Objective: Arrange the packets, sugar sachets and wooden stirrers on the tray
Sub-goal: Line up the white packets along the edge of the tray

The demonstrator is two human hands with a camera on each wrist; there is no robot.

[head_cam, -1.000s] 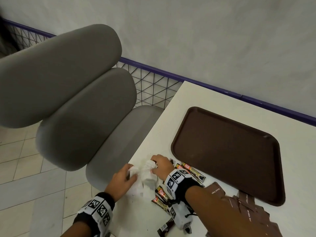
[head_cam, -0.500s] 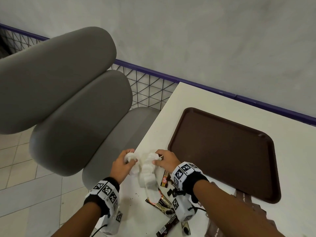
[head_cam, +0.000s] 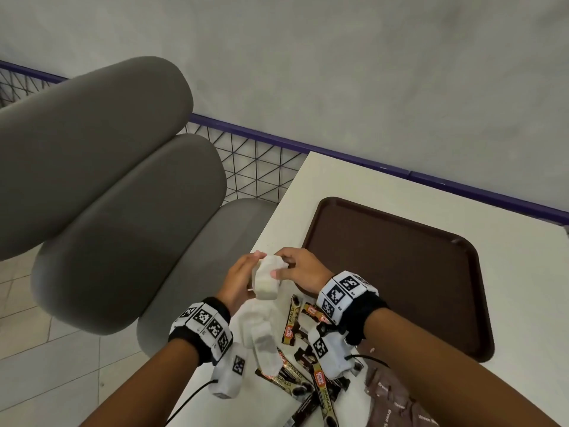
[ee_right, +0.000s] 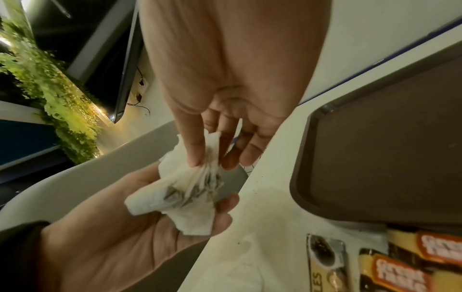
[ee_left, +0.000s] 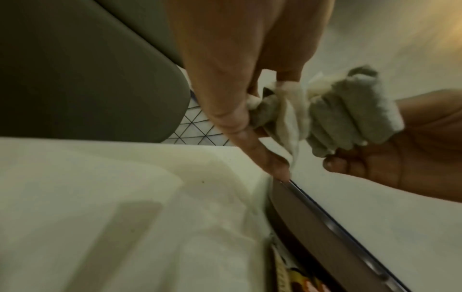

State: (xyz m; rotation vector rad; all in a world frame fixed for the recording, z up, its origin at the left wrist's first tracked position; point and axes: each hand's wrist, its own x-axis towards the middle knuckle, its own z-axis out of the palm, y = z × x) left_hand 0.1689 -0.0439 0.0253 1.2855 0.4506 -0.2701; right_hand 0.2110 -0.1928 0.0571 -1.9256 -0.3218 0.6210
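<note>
Both hands hold a white bundle of paper sachets [head_cam: 266, 280] just above the white table's left edge. My left hand [head_cam: 243, 272] cups it and pinches one end between thumb and finger [ee_left: 257, 110]. My right hand [head_cam: 281, 268] pinches the other side, its fingertips [ee_right: 200, 160] on the bundle [ee_right: 180, 193]. The brown tray [head_cam: 400, 272] lies bare to the right of the hands. More white sachets [head_cam: 261, 334] and dark coffee packets [head_cam: 292, 322] lie on the table below the hands. Brown sachets [head_cam: 394, 405] sit under my right forearm. I see no wooden stirrers.
A grey padded chair [head_cam: 123, 241] stands close against the table's left edge [head_cam: 277, 217]. Behind it runs a wire mesh barrier [head_cam: 261, 171] with a purple rail below a grey wall. The tray's near rim [ee_right: 350, 215] lies right beside the packets [ee_right: 400, 266].
The hands were pressing on the white sachets on the table. They have since gathered a bundle, lifted it off the table and closed in on it from both sides.
</note>
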